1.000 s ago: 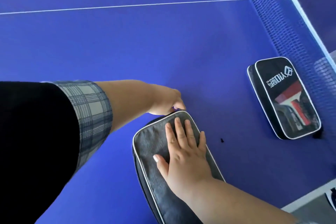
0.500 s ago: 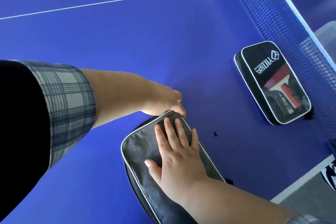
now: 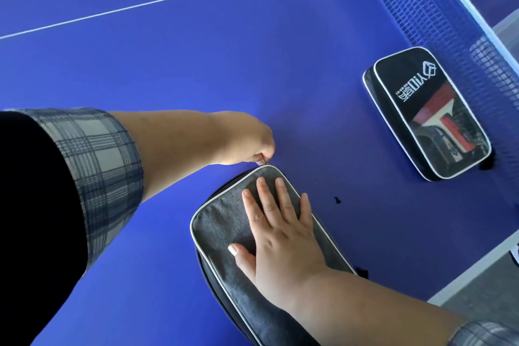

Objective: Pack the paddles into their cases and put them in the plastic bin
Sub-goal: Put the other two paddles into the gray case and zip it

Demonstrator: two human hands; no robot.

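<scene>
My right hand lies flat, fingers spread, on the grey case w/ nothing grasped, just pressing so the case won't slide or gape while I work the zip. Left hand reaches across from the left, forearm low over the table, fingertips pinched on the zip pull at the case's far corner. Second case, paddle visible thru its clear window, sits well apart by the net. Bin seems to lie beyond the net, only partly in view. Neither case is in it yet.
</scene>
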